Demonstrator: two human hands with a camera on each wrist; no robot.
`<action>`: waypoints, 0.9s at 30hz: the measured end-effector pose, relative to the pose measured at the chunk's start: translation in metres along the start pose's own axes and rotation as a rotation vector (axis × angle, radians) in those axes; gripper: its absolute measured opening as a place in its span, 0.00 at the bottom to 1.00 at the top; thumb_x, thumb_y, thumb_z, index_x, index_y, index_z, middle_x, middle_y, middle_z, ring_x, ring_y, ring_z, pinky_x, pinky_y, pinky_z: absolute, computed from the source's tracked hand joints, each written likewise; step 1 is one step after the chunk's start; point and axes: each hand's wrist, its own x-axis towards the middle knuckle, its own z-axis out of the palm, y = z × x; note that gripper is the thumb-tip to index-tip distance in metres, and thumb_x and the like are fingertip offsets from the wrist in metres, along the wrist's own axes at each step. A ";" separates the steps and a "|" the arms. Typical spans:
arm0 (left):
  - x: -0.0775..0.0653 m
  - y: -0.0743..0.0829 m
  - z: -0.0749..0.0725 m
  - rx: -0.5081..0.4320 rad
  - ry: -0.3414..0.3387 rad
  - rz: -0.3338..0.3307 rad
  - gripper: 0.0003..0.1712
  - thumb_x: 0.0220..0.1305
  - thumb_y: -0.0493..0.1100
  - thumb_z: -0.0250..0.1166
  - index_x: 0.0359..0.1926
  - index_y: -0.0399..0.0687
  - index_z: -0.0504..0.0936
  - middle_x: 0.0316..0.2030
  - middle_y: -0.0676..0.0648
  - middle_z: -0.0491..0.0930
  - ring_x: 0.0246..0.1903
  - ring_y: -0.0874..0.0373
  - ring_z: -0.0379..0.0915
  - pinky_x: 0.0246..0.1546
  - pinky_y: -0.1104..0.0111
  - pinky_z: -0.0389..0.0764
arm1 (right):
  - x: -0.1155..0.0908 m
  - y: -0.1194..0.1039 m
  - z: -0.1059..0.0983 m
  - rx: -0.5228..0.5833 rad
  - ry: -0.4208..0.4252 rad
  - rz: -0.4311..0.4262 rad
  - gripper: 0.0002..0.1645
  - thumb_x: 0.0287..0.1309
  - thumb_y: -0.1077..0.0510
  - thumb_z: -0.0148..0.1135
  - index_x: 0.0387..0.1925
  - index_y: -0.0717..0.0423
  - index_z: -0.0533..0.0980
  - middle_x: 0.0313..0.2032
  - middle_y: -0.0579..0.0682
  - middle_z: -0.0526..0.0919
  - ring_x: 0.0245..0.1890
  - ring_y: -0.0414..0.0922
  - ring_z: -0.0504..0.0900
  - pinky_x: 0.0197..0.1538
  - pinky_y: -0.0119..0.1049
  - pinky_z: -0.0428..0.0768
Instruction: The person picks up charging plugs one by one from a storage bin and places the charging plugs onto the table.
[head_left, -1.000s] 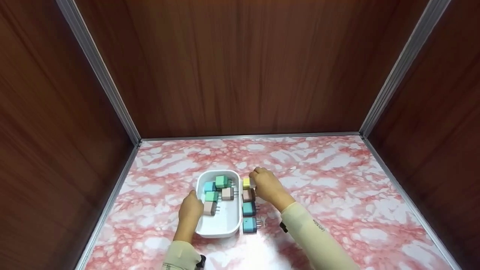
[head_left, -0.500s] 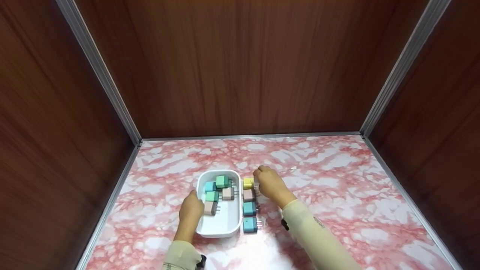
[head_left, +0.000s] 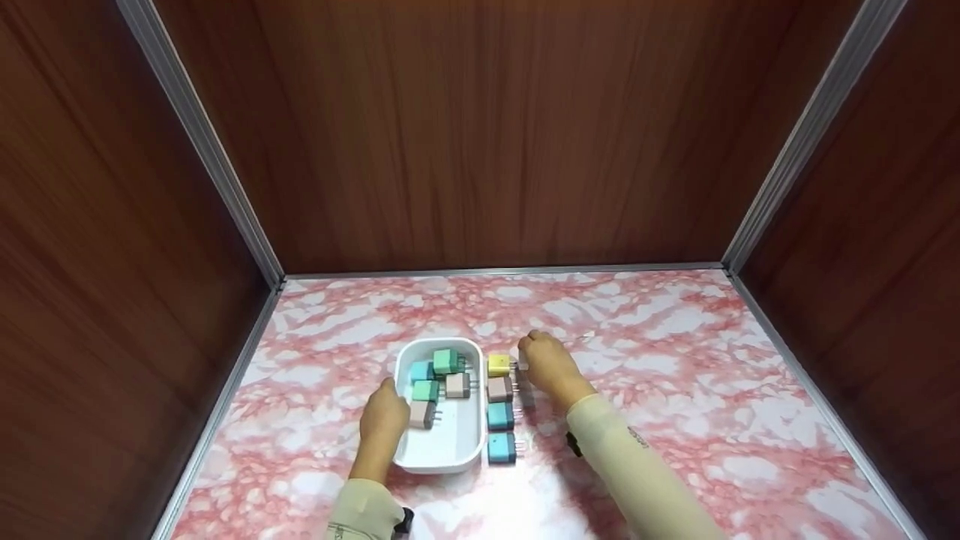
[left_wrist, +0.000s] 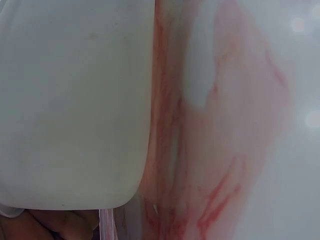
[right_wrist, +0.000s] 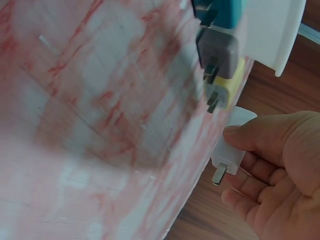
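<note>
"Doing what with the right hand?"

"Pinching a pale plug between thumb and fingers, just beside the yellow plug, on its right side."

"And with the left hand?"

"Gripping the white tub by its left edge (showing only in part, low in the left wrist view)."

"Seeing what inside?"

"Seeing two green plugs, a blue plug and two beige plugs, gathered mostly in the far half."

"And outside, along the right wall?"

"Seeing four plugs lined up from far to near: yellow first, then a brownish-pink plug, then two turquoise plugs, all on the marbled table. Wearing pale sleeves on both arms."
</note>
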 end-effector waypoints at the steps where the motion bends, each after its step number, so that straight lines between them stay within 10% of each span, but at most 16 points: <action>1: 0.000 0.000 0.000 0.000 0.001 0.003 0.24 0.69 0.35 0.53 0.64 0.30 0.73 0.53 0.29 0.82 0.54 0.33 0.79 0.54 0.42 0.77 | 0.000 0.001 0.001 0.000 -0.006 0.006 0.12 0.48 0.71 0.73 0.35 0.62 0.79 0.37 0.57 0.79 0.40 0.58 0.82 0.49 0.52 0.81; 27: -0.001 0.002 -0.002 0.005 -0.008 -0.007 0.28 0.71 0.35 0.54 0.69 0.29 0.69 0.58 0.28 0.79 0.58 0.33 0.77 0.57 0.43 0.76 | -0.001 0.014 0.019 0.038 -0.067 0.050 0.14 0.48 0.73 0.68 0.39 0.61 0.81 0.38 0.57 0.80 0.41 0.57 0.82 0.49 0.52 0.82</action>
